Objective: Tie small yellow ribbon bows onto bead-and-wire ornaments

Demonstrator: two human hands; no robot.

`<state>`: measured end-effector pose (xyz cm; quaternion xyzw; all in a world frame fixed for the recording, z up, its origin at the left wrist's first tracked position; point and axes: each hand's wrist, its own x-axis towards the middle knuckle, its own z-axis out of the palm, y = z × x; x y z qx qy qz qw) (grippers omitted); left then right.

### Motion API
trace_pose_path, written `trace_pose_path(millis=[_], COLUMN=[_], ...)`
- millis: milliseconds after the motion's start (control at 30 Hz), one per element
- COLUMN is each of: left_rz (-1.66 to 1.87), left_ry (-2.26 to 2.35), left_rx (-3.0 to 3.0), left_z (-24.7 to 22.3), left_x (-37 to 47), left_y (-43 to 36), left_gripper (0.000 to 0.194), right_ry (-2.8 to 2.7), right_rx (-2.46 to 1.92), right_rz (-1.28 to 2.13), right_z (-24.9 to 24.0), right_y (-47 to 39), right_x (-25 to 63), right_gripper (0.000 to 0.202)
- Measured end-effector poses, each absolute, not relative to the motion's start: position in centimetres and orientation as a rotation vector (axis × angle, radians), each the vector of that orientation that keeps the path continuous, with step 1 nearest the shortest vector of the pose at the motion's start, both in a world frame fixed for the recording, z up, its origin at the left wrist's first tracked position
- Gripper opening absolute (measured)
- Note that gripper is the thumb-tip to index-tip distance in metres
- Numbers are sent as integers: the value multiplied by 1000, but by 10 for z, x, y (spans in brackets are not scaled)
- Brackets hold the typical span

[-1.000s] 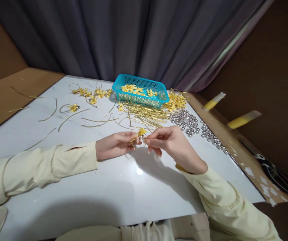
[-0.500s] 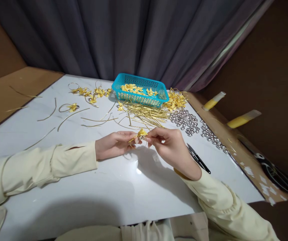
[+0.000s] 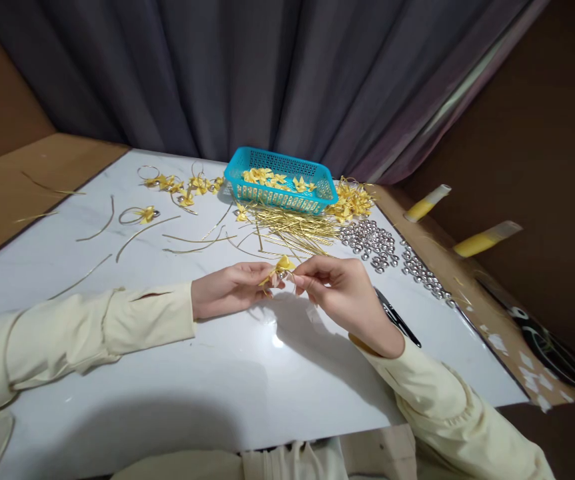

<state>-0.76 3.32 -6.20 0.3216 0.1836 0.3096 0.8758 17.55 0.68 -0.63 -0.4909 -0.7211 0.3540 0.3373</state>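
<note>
Between my two hands is a yellow ribbon flower [image 3: 284,264] with a small silver bell or bead at its middle and a thin gold wire. My left hand [image 3: 228,289] pinches it from the left side. My right hand [image 3: 340,290] is closed at the fingertips on its right side, at the thin wire. Beyond my hands lies a bundle of gold wires [image 3: 297,229]. A blue-green basket [image 3: 282,200] behind the bundle holds several yellow flowers.
Silver beads [image 3: 371,241] are heaped to the right, near small black-handled scissors [image 3: 398,319]. Finished-looking flowers with wire loops [image 3: 147,215] and loose wires lie left. Larger black scissors [image 3: 552,350] and two yellow rolls [image 3: 487,240] are at the right edge.
The flower has turned slightly between my fingertips, and its wire loop shows a little differently. Both hands remain almost in the same place.
</note>
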Motion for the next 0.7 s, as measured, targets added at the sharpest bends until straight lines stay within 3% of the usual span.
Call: trace_pose_path(millis=[300,433,700], left_rz=[669,685,718], left_ry=[449,467,516], left_rx=[709,735,737], left_z=[-65,-65,-63], left_x=[-6,-5,-4], left_y=[35,34,32], left_gripper=[12,12,13], right_ry=[-1527,-1551,-1447], right_rx=[-1147,-1172,-1181], right_rz=[1277,1226,1089], right_z=[-3,1,-14], right_y=[4,-1,-7], right_x=[176,176,170], right_gripper=[22,9,13])
